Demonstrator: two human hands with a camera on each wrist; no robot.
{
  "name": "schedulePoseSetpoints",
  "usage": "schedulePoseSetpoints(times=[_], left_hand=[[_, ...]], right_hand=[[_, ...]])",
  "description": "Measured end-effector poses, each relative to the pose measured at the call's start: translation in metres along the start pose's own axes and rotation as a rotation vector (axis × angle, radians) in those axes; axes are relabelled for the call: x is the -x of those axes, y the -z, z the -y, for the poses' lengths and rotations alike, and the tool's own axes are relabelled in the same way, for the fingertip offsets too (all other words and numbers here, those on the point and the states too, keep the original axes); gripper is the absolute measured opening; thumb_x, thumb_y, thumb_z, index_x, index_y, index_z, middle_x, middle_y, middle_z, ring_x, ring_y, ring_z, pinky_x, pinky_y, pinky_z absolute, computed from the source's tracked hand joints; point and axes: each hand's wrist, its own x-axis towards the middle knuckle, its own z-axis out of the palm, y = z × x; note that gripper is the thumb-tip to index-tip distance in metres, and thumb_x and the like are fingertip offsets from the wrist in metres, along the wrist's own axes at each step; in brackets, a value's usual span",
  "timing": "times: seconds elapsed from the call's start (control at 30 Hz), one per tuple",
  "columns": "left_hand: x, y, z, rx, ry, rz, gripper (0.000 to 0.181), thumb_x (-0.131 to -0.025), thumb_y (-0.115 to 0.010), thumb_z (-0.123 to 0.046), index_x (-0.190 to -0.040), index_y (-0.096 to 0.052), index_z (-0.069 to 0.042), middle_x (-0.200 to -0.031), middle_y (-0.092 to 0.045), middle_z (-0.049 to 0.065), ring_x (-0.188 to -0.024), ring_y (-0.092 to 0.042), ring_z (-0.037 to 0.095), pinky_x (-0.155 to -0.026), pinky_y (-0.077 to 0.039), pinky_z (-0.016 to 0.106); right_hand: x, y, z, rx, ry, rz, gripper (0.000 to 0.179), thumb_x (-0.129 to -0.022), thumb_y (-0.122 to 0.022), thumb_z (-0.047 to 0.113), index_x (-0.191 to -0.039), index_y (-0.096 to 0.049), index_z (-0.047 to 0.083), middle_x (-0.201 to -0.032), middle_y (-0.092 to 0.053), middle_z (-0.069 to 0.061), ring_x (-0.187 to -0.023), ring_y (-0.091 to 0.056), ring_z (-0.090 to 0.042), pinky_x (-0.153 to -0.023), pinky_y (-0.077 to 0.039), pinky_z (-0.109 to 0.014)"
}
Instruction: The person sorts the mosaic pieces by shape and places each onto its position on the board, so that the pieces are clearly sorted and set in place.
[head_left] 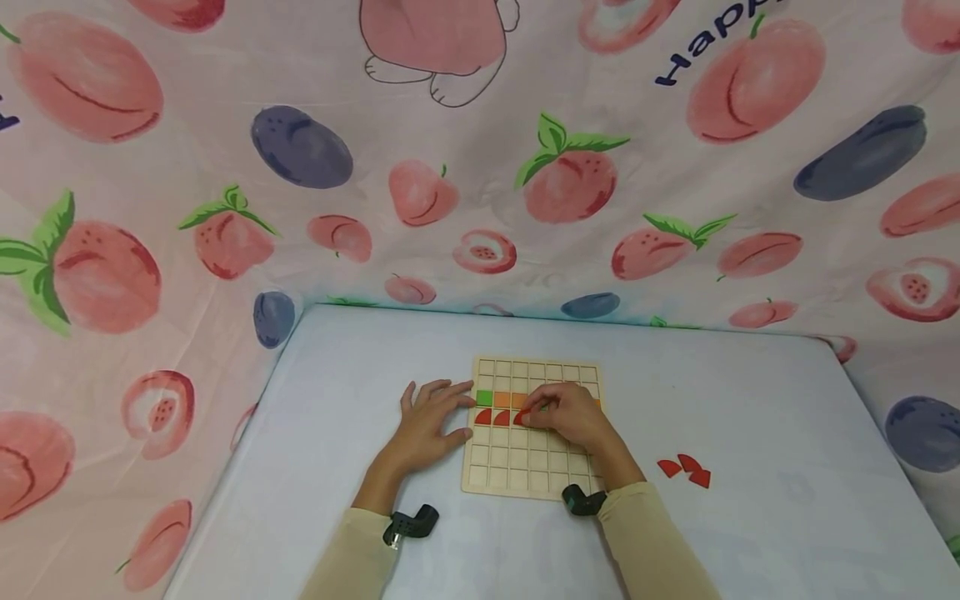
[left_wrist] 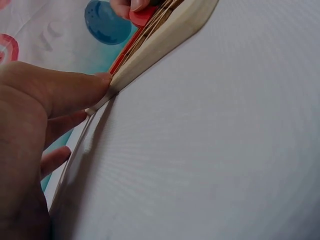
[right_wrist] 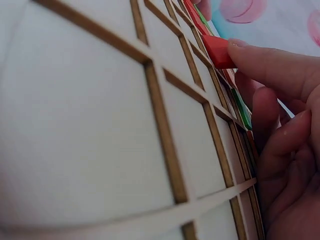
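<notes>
A wooden grid board (head_left: 517, 458) lies on the table. My right hand (head_left: 573, 414) pinches a red quarter-circle piece (right_wrist: 218, 51) between thumb and fingertips, over a cell in the board's upper half. Left of it, two more red pieces (head_left: 501, 417) sit in cells of the same row. The row above bears a green square (head_left: 484, 398) and orange squares (head_left: 502, 400); my right hand hides part of that row. My left hand (head_left: 427, 429) has its fingers spread, with the fingertips and thumb against the board's left edge.
Several loose red pieces (head_left: 699, 478) lie on the white tabletop (head_left: 772, 517) to the right of the board. A fruit-print cloth (head_left: 480, 200) hangs behind the table. Black wrist devices (head_left: 411, 522) sit on both wrists.
</notes>
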Motion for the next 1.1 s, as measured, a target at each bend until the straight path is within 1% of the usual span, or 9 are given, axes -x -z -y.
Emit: schedulePoseSetpoints(times=[0.1,0.27,0.47,0.6,0.8,0.97,1.1], left_hand=[[0.0000,0.0000,0.0000,-0.008,0.008,0.003,0.040,-0.089,-0.074,-0.031,-0.129,-0.066,-0.028,-0.158,-0.048,-0.009,-0.148,-0.035,0.027,-0.120,0.001,0.068],[-0.0004,-0.0010,0.0005,-0.002,0.009,0.006,0.039,-0.090,-0.074,-0.032,-0.128,-0.067,-0.028,-0.158,-0.048,-0.009,-0.148,-0.035,0.027,-0.121,0.001,0.067],[-0.0008,-0.0018,0.0017,-0.009,0.022,0.020,0.039,-0.090,-0.074,-0.032,-0.128,-0.066,-0.029,-0.159,-0.047,-0.010,-0.149,-0.033,0.025,-0.122,0.003,0.065],[-0.0009,-0.0016,0.0016,-0.005,0.020,0.019,0.039,-0.090,-0.074,-0.031,-0.128,-0.066,-0.029,-0.159,-0.047,-0.010,-0.149,-0.033,0.026,-0.122,0.003,0.066],[-0.0004,-0.0006,0.0011,-0.003,0.014,0.016,0.038,-0.090,-0.074,-0.032,-0.127,-0.066,-0.028,-0.158,-0.047,-0.009,-0.149,-0.034,0.026,-0.121,0.002,0.066],[-0.0001,0.0001,0.0008,0.001,0.011,0.015,0.039,-0.090,-0.074,-0.032,-0.128,-0.066,-0.028,-0.158,-0.047,-0.009,-0.149,-0.035,0.026,-0.121,0.002,0.066],[-0.0002,0.0004,0.0010,0.000,0.011,0.016,0.039,-0.090,-0.074,-0.033,-0.128,-0.066,-0.028,-0.158,-0.047,-0.009,-0.149,-0.034,0.027,-0.121,0.002,0.066]], right_hand=[[0.0001,-0.0010,0.0004,0.021,0.002,-0.005,0.011,-0.080,-0.087,0.025,-0.089,-0.080,0.025,-0.078,-0.072,0.003,-0.057,-0.052,-0.016,-0.055,-0.044,-0.030],[0.0004,-0.0035,-0.0008,0.053,0.010,-0.023,0.010,-0.080,-0.086,0.026,-0.088,-0.080,0.025,-0.076,-0.070,0.005,-0.058,-0.053,-0.016,-0.057,-0.045,-0.030],[0.0011,-0.0057,0.0012,0.085,0.031,-0.050,0.009,-0.080,-0.086,0.023,-0.087,-0.080,0.026,-0.074,-0.067,0.006,-0.067,-0.055,-0.017,-0.064,-0.046,-0.031],[0.0013,-0.0067,0.0021,0.100,0.035,-0.060,0.010,-0.080,-0.087,0.023,-0.086,-0.080,0.026,-0.074,-0.066,0.007,-0.074,-0.056,-0.016,-0.068,-0.047,-0.032],[0.0022,-0.0066,0.0033,0.118,0.035,-0.059,0.009,-0.080,-0.087,0.027,-0.084,-0.079,0.028,-0.074,-0.066,0.007,-0.073,-0.056,-0.017,-0.066,-0.047,-0.031],[0.0019,-0.0068,0.0029,0.123,0.043,-0.064,0.010,-0.079,-0.088,0.027,-0.084,-0.079,0.026,-0.073,-0.066,0.008,-0.072,-0.056,-0.015,-0.066,-0.046,-0.031],[0.0017,-0.0065,0.0023,0.136,0.044,-0.061,0.010,-0.080,-0.088,0.028,-0.084,-0.079,0.028,-0.073,-0.066,0.008,-0.071,-0.056,-0.016,-0.066,-0.046,-0.031]])
